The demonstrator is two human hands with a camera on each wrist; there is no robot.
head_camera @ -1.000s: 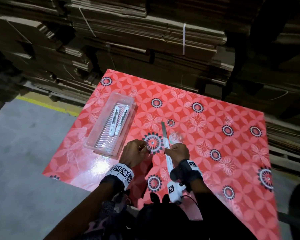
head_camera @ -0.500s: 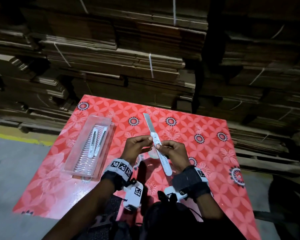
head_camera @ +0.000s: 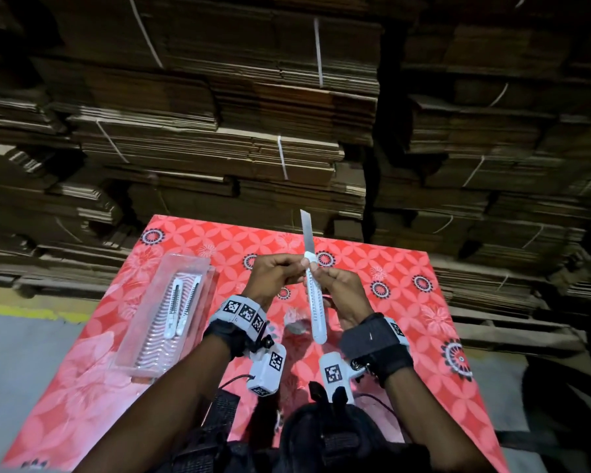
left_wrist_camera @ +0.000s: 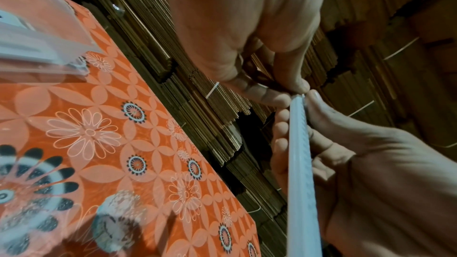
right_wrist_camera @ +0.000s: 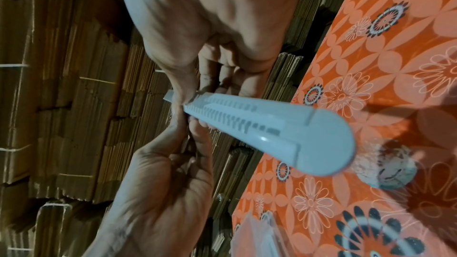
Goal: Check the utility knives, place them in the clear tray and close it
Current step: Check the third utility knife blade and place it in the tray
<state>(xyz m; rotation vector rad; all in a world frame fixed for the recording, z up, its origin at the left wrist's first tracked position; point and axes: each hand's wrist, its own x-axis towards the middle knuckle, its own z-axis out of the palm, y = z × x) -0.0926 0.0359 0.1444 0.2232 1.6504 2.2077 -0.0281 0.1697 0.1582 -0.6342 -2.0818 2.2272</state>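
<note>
Two utility knives (head_camera: 180, 310) already in the clear tray (head_camera: 198, 268), far left on the desk (head_camera: 406, 329), lid not yet shut. Third knife (head_camera: 314, 308) mid-check, blade extended, above the desk: right hand (head_camera: 342, 291) wrapped round the handle, left hand (head_camera: 273, 274) pinching near the blade end.

Tray (head_camera: 198, 268) sits open at table's left w/ two knives (head_camera: 180, 308) inside, free slots to their left. Bare cloth (head_camera: 406, 336) right of hands. Small crumpled wrapper (head_camera: 296, 319) lies under the held knife (head_camera: 314, 302). Cardboard stacks (head_camera: 219, 148) wall off far edge.
</note>
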